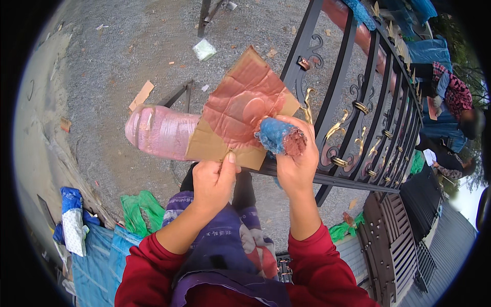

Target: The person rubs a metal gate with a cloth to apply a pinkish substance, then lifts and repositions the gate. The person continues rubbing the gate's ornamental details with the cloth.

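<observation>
Presently, the left hand's (216, 180) fingers pinch the near edge of a cardboard sheet (238, 115); the right hand's (300, 166) are clamped around a blue-wrapped pad (276, 134) with a reddish end, at the sheet's right. Reddish colour covers most of the cardboard, not its near-left corner. On the right, the gate's (361, 107) gold fittings (339, 161) seem coloured already; what is left there, I cannot tell.

A red-stained brown cardboard sheet (244, 110) hides the right part of the pink plastic-wrapped bundle (166, 133), a blue plastic-wrapped cylinder (277, 135) covers fingertips of the right hand (299, 166), and the far edge crops the black metal railing (360, 107).
</observation>
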`<state>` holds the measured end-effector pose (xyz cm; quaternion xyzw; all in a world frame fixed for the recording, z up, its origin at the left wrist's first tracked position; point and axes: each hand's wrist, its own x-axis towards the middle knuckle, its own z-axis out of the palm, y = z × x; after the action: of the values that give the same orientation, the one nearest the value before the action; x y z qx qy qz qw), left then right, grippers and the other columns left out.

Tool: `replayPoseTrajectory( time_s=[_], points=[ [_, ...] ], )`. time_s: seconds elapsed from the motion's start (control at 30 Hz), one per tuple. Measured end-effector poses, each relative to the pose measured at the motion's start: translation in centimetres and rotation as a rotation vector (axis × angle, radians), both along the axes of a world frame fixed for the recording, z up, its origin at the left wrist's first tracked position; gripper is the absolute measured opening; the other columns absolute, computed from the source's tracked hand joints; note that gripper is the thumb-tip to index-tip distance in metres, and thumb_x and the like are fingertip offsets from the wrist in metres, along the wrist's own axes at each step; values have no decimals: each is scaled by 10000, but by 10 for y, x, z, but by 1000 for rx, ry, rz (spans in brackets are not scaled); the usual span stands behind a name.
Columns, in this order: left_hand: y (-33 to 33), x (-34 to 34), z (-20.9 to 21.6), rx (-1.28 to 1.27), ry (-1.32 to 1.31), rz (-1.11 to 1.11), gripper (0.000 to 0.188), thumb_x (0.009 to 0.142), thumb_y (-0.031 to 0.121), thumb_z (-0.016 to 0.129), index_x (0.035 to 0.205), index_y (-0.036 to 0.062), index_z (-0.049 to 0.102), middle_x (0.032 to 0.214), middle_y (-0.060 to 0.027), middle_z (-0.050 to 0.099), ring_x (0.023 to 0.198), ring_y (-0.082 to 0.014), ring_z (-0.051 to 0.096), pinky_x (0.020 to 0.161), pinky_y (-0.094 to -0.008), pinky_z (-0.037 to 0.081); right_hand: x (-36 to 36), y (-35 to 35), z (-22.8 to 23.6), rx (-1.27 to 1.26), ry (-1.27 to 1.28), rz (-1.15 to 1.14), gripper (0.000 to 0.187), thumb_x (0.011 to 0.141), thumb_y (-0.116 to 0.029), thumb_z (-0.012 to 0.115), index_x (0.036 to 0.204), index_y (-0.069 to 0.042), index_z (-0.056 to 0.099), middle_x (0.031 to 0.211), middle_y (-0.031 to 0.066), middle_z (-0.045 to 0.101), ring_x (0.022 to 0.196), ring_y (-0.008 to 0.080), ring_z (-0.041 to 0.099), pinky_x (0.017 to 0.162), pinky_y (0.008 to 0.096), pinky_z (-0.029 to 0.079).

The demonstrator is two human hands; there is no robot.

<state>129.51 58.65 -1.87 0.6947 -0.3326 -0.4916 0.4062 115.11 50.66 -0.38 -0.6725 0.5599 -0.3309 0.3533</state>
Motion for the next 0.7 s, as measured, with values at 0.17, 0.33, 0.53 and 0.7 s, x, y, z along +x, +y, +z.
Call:
replayPoseTrajectory(
  time_s=[0.17,0.33,0.53,0.7],
  points=[
    [16,-18,-3,57,128,205,403,945,255,493,652,-2,595,517,-35,532,475,-98,495,450,-253,371,-28,9,11,117,-29,285,386,655,66,609,1028,-32,596,990,112,606,928,288,534,825,336,429],
    [23,1,-23,-84,250,597,356,968,296,454,735,41,543,600,-18,523,452,-53,402,420,-194,293,-105,-26,0,37,57,132,396,630,103,575,1003,-28,601,979,116,607,925,282,535,807,345,437],
    [16,7,-40,-259,374,751,272,966,283,449,869,43,532,713,-19,538,447,-38,357,405,-176,257,-93,-65,-14,-272,279,522,403,617,-12,711,1003,-65,609,996,80,605,934,284,521,817,342,412],
    [22,12,-48,-290,445,860,244,960,287,450,893,65,525,691,0,514,446,-41,361,403,-179,259,-78,-70,-25,-288,433,557,360,647,46,615,991,-59,601,983,93,605,939,286,524,839,357,403]
  ],
)
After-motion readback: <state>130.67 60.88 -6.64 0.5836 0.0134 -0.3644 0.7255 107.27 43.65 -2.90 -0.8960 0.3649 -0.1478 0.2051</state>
